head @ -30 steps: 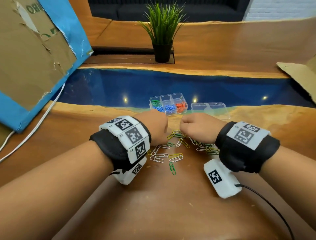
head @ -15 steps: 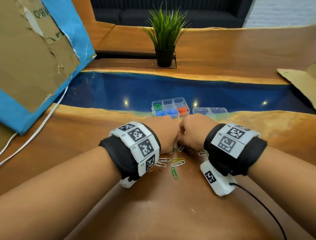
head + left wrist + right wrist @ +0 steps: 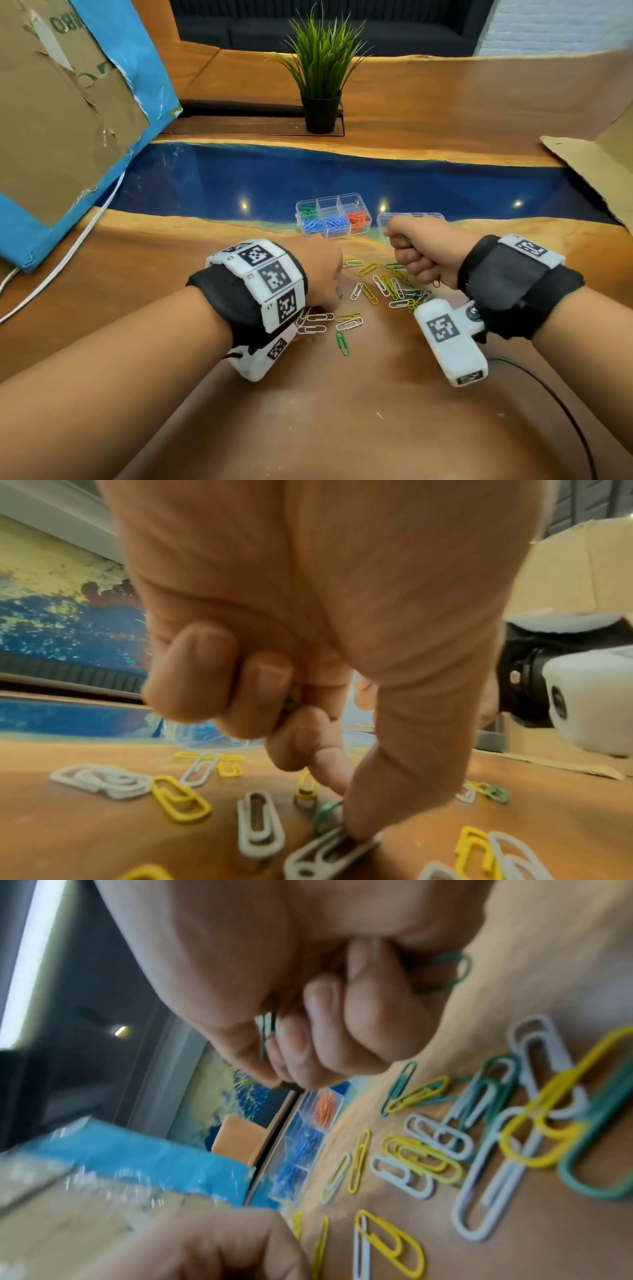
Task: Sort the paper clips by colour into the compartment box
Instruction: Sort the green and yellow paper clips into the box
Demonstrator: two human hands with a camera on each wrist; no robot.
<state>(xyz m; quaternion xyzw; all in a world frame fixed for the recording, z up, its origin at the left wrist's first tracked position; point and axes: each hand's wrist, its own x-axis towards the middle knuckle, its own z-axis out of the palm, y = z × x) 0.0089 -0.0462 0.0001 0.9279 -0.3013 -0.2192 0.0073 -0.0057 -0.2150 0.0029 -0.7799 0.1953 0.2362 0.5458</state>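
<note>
- Seen from the head camera: wooden surface (image 3: 342, 411) with a blue resin band across the middle of the frame.
- Just below centre: loose paper clips (image 3: 368, 294), white, yellow and green, scattered flat on the wood between two wrists wearing black bands with square markers.
- Left hand (image 3: 320, 270), left of centre, knuckles up, down among the clips. In the left wrist view: thumb and forefinger tips pressed down on a green clip (image 3: 325, 814) lying on the wood, other fingers curled into the palm over something green.
- Right hand (image 3: 423, 253), right of centre, raised off the surface, curled into a fist. In the right wrist view: green clips (image 3: 441, 972) gripped in the fist, one loop sticking out at the upper right, thin green wire showing between fingers and thumb.
- Above centre, at the edge of the blue band: clear compartment box (image 3: 330, 214), open, green clips in its upper-left cell, blue in the lower-left and lower-middle cells, red at the right.
- Just right of the box: clear lid (image 3: 411, 219), partly hidden behind the right fist.
- Top centre: potted plant (image 3: 320, 68).
- Upper left: cardboard sheet edged in blue (image 3: 68, 113), with a white cable (image 3: 68, 253) running below.
</note>
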